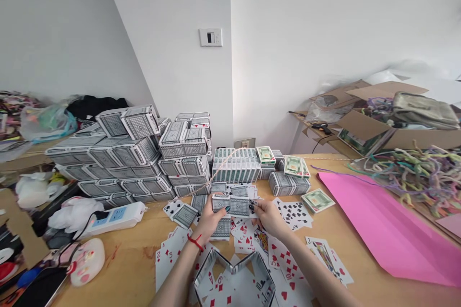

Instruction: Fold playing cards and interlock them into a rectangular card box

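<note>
Heart-outline card frame (266, 274) is standing nearest, loose cards (286, 263) lying flat around it, apparently still unfolded. Beyond it, my left hand (212, 223) and right hand (269, 216) are pinching a card block (236, 206) by its ends. Card stacks (135, 152) behind are looking done.

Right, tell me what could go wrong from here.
The folded-card piece in the left hand, with the right hand at its right end, might bend if squeezed hard. The heart-shaped card frame sits between the forearms, so an arm could knock it. The card blocks stacked at the left might topple if bumped.
</note>
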`<state>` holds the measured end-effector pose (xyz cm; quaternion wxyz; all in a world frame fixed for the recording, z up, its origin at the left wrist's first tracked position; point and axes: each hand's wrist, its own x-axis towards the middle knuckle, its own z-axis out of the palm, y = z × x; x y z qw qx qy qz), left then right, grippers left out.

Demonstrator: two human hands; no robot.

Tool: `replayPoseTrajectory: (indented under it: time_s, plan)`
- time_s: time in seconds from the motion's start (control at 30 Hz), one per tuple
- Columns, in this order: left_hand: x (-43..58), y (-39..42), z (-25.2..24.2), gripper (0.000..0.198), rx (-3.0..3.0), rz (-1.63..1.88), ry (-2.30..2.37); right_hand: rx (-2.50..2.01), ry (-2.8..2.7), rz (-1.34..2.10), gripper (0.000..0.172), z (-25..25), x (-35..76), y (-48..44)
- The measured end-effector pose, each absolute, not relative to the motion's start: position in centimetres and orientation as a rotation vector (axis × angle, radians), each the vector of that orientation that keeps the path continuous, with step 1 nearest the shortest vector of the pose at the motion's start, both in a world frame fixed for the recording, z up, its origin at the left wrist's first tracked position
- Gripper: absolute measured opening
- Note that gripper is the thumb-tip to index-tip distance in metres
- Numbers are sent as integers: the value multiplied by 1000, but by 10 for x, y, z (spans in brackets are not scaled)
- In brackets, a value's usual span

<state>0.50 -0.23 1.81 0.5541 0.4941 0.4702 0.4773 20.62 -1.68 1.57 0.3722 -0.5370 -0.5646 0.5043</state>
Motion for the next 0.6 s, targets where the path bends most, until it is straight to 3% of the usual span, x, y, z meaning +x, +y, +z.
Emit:
replayPoseTrajectory:
  time_s: [0.17,0.33,0.6]
  plan:
    - [5,-2,19,38,1057,1117,1026,-1307,-1421,1398,39,22,213,-17]
    - [0,3,27,27,1077,1161,1040,-1217,-1373,1437,47,32,219,-18]
    - [3,-4,54,15,1546,1251,877,-888,-1098,1646,49,46,225,-19]
